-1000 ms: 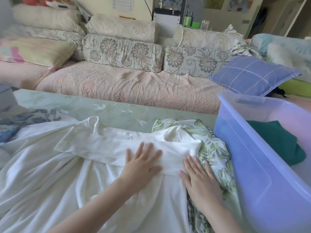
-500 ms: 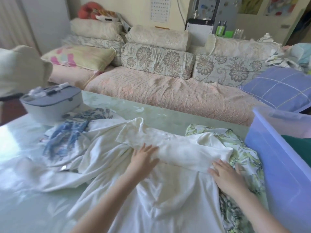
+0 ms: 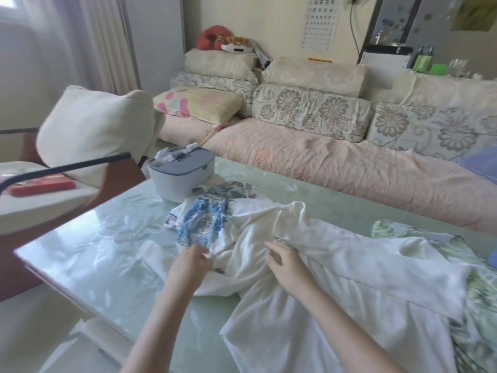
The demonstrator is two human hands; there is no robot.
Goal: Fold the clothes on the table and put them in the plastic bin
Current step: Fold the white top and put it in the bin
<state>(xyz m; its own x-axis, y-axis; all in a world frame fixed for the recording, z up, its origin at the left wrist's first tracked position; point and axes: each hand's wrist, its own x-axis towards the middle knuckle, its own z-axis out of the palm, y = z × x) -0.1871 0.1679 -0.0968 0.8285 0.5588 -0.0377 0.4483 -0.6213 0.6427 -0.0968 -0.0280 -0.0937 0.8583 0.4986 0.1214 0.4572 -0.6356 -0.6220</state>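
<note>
The glass-topped table [image 3: 88, 254] fills the lower view. A white garment [image 3: 336, 286] sprawls from centre toward 5 o'clock, overlapping a green floral garment [image 3: 481, 300] at 4 o'clock. A blue-patterned garment [image 3: 201, 219] lies bunched at its 10 o'clock edge, a grey-lidded box [image 3: 180, 175] beyond. The right hand [image 3: 285, 261] curls its fingers over a white fold; the left hand [image 3: 192, 262], blurred, reaches the cloth's edge, grasp unclear.

Clothes [image 3: 336, 265] on the table [image 3: 94, 251], lidded box [image 3: 181, 173] at their far left, sofa [image 3: 322, 162] beyond the table.
</note>
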